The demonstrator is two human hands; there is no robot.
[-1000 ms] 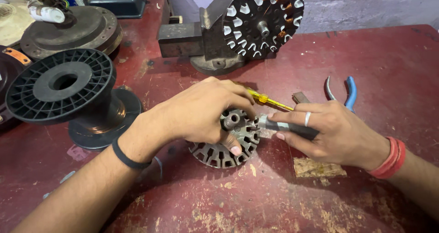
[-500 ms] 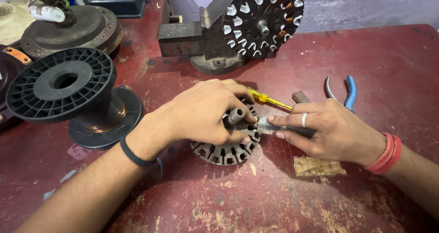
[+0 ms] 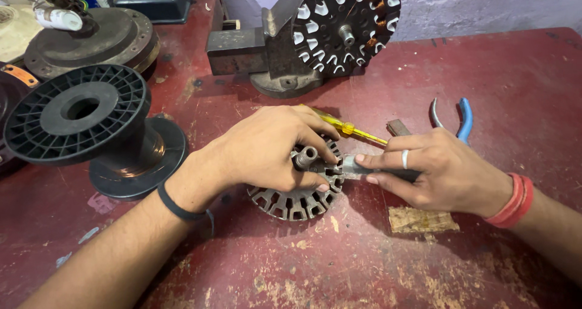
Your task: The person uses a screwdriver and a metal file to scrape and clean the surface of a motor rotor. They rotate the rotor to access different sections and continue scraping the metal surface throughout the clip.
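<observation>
Stator core clamped in left hand grip; right hand grips grey tool.

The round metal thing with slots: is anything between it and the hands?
Nothing visible. The left hand rests right on the slotted metal core, fingers around its centre shaft. The right hand presses a grey tool against its rim.

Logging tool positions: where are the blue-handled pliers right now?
In the head view, the blue-handled pliers lie on the red table, right side, just behind the right hand.
</observation>
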